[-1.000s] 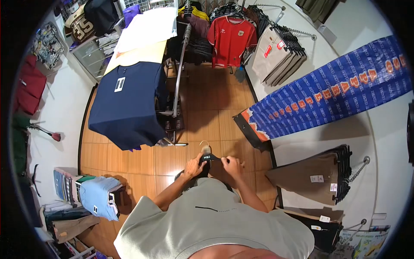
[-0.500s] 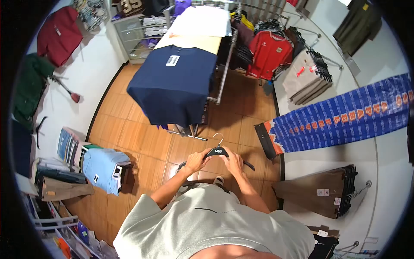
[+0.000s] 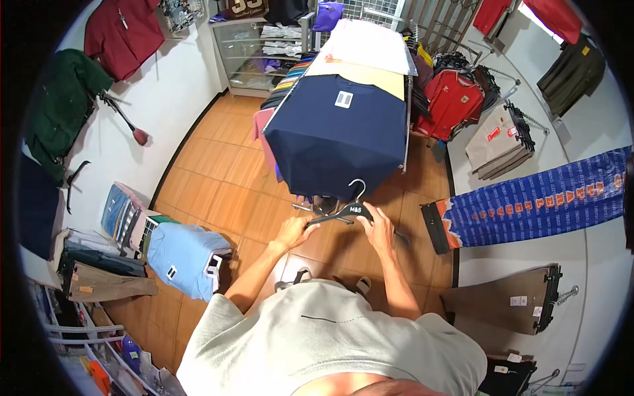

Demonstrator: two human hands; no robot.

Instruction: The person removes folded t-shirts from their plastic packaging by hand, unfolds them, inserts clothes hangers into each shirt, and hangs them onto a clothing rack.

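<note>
In the head view, a black hanger (image 3: 339,214) with a metal hook and a white "M&S" mark is held in front of my body. My left hand (image 3: 294,232) is closed around its left arm. Close to the middle, beside the mark, my right hand (image 3: 378,226) grips the hanger from the right side. The hook points up and away from me, over the lower edge of a navy T-shirt (image 3: 333,142). That shirt is spread over the near end of a rack and bears a white label. No garment hangs on the hanger.
Folded light-blue jeans (image 3: 179,257) hang on a low rack at left. Brown trousers (image 3: 495,300) and a blue printed banner (image 3: 528,198) line the right wall. A red jacket (image 3: 452,102) hangs beyond the navy shirt. Tiled floor (image 3: 218,178) runs along the left.
The view has turned left and the navy shirt's rack appears further right. My hands have moved apart along the hanger, the left one outward along its arm. The hook is now nearer the shirt.
</note>
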